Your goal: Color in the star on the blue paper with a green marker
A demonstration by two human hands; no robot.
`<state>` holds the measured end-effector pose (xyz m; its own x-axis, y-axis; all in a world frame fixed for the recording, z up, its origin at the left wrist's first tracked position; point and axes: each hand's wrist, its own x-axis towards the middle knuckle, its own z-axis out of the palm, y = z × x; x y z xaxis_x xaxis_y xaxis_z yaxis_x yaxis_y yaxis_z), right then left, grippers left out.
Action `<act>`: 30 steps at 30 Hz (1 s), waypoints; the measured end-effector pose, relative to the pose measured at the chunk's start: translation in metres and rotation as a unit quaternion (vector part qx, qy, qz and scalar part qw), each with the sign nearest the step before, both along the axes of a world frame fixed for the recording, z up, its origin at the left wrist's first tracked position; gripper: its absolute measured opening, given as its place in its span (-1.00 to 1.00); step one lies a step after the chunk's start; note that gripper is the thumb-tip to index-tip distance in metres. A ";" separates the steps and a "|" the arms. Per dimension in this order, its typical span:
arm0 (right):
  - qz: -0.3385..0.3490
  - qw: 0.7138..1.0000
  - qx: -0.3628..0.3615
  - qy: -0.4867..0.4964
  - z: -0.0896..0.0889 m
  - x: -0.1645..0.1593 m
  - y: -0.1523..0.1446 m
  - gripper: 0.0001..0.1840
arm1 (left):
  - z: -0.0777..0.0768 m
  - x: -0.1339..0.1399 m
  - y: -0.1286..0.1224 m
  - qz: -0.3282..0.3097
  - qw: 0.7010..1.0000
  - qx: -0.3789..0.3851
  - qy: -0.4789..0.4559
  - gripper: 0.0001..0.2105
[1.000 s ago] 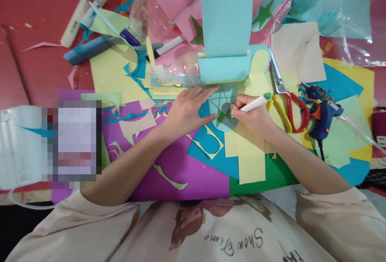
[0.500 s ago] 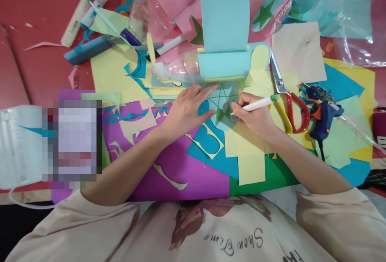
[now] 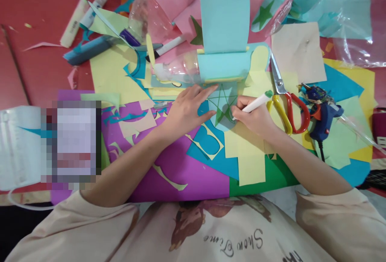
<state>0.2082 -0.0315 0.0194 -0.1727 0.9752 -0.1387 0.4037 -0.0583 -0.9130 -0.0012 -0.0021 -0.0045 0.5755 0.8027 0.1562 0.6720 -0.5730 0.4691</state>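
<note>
My right hand grips a white marker with a green end cap, its tip down on the lower right arm of a green star. The star is drawn on a light blue paper wing, its lower arms partly coloured green. Spread fingers of my left hand press on the wing's left side, thumb and forefinger apart. The wing joins a plane made from a clear plastic bottle wrapped in light blue paper. Its other wing reaches away from me. Yellow strips edge the joins.
Scissors with red and yellow handles lie right of my right hand, beside a blue glue gun. Paper scraps cover purple and green sheets. Markers lie at the back left. A blurred-out phone-like object sits left.
The marker and my right hand have shifted slightly, with the tip now a little lower and to the right on the star's arm. My left hand stays in place.
</note>
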 end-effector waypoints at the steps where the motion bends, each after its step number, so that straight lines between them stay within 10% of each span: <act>1: -0.005 1.000 -0.003 0.005 0.000 0.000 0.000 -0.61 | 0.000 0.000 0.000 0.000 1.000 0.000 -0.001 -0.47; 30: 0.024 0.999 0.002 -0.036 0.001 0.001 0.001 -0.63 | -0.002 0.000 0.000 -0.002 1.000 0.015 -0.003 -0.48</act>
<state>0.2087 -0.0306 0.0202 -0.2089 0.9666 -0.1487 0.4705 -0.0339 -0.8817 -0.0011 -0.0019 -0.0060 0.5784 0.7950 0.1829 0.6669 -0.5900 0.4553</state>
